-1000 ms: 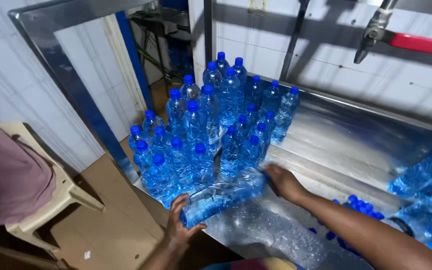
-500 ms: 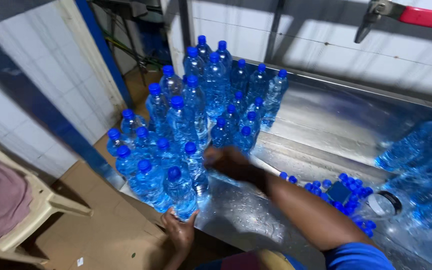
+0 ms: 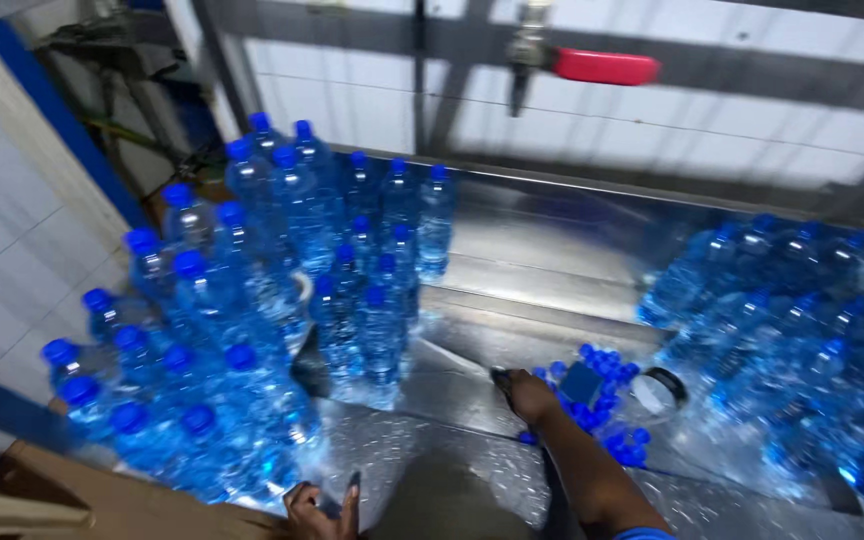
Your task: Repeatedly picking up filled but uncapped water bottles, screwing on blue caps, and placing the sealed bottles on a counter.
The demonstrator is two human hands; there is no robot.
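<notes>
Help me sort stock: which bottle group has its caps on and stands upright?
The left group of bottles: upright with blue caps on. The right pile lies jumbled beyond the loose caps.

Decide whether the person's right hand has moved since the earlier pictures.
Yes. The right hand has left the standing clear blue-capped bottles and moved right along the steel table to the loose blue caps.

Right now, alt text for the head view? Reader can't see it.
Seen from above, a person's right hand rests on a wet steel table beside a pile of loose blue bottle caps, while the left hand sits at the near edge. Upright blue-capped water bottles crowd the left; more bottles are heaped on the right.
</notes>
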